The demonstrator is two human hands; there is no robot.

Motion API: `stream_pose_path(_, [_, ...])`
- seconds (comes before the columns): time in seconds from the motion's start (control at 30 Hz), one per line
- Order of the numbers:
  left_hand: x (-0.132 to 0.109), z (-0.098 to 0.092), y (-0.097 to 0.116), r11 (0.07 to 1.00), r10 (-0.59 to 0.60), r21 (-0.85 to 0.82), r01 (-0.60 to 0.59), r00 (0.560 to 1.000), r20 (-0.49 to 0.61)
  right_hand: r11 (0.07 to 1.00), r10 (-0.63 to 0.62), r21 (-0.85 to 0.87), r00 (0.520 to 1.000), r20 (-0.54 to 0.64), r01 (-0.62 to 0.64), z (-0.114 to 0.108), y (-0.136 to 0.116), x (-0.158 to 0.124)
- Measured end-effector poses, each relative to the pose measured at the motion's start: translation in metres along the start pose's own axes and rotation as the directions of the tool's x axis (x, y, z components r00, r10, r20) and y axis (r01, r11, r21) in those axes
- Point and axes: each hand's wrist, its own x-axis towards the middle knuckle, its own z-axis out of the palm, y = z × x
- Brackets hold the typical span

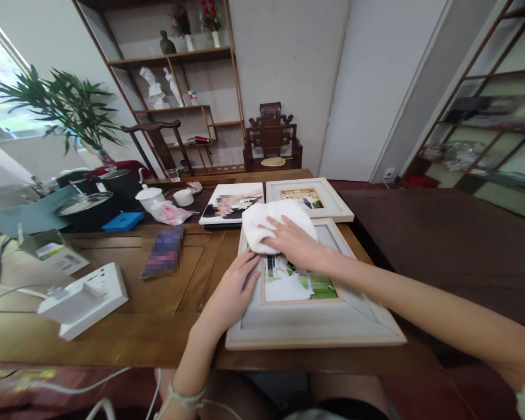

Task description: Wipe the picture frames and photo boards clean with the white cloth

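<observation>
A large white picture frame (315,326) with a wedding photo lies flat on the wooden table (166,326) in front of me. My right hand (291,239) presses a folded white cloth (273,220) onto the frame's upper part, fingers flat on the cloth. My left hand (234,286) rests on the frame's left edge with its fingers stretched out, holding nothing. Behind it lie a smaller framed picture (310,199) and an unframed photo print (233,204).
A white power strip (87,297) with cables sits at the left, next to a small dark packet (164,252). Further back are black pots (91,207), a blue box (123,221), white cups (151,197) and a plant (65,105). Shelves and a carved chair (272,137) stand behind.
</observation>
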Motion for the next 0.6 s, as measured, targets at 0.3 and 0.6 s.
stream_pose_path(0.3, [0.001, -0.001, 0.003, 1.0, -0.028, 0.012, 0.028, 0.999, 0.032, 1.0, 0.006, -0.004, 0.998, 0.062, -0.006, -0.01, 0.016, -0.037])
stream_pose_path(0.6, [0.001, 0.0, 0.002, 1.0, -0.004, 0.01, 0.004, 1.0, 0.004, 0.967, 0.252, -0.07, 0.955, 0.154, -0.244, -0.027, 0.038, -0.093])
